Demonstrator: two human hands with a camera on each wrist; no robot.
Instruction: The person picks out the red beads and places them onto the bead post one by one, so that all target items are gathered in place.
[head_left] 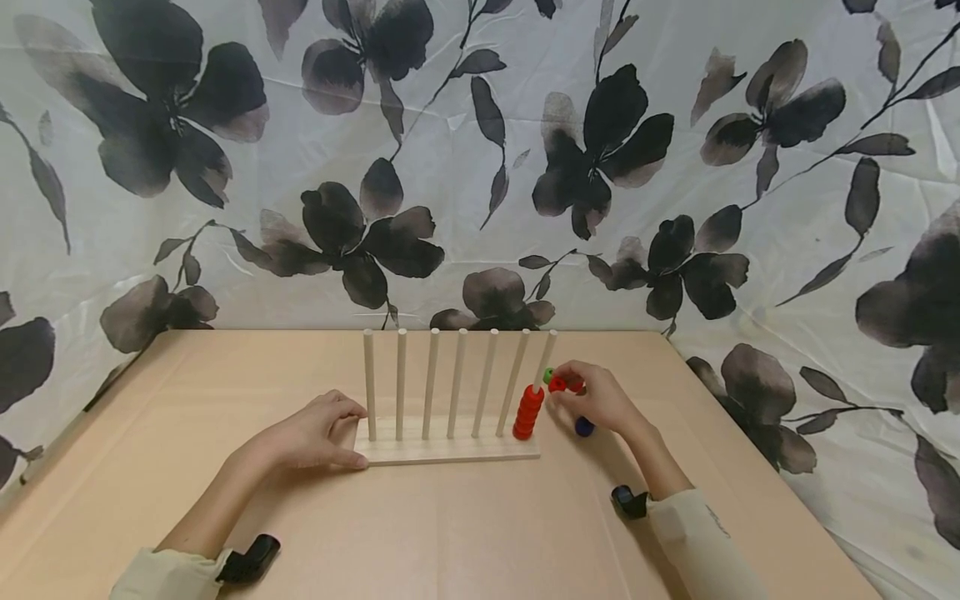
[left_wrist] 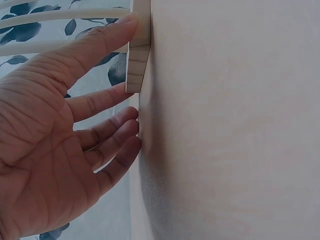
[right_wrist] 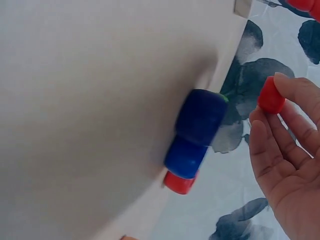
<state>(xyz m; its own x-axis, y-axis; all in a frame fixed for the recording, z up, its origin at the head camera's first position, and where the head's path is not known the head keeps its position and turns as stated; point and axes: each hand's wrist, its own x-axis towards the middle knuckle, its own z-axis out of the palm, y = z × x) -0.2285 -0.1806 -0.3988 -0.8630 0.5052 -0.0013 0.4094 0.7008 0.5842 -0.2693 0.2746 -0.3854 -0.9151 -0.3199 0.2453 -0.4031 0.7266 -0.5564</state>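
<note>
A wooden rack [head_left: 450,451] with several upright pegs stands on the table. On its rightmost peg is a stack of red beads [head_left: 528,413]. The left hand [head_left: 315,433] holds the rack's left end, thumb at the front edge; in the left wrist view the thumb of this hand [left_wrist: 65,125] lies against the wooden base [left_wrist: 139,47]. Right of the stack, the right hand [head_left: 600,400] pinches a red bead [head_left: 557,384]. The right wrist view shows that red bead [right_wrist: 271,96] between thumb and fingers of the hand [right_wrist: 290,160], raised off the table.
A dark blue bead [head_left: 584,427] lies below the right hand, and a green bead [head_left: 548,375] is just behind the pinched one. In the right wrist view, a dark blue bead [right_wrist: 200,117], a blue bead [right_wrist: 186,157] and a red bead [right_wrist: 180,183] line up. Floral cloth [head_left: 480,167] hangs behind.
</note>
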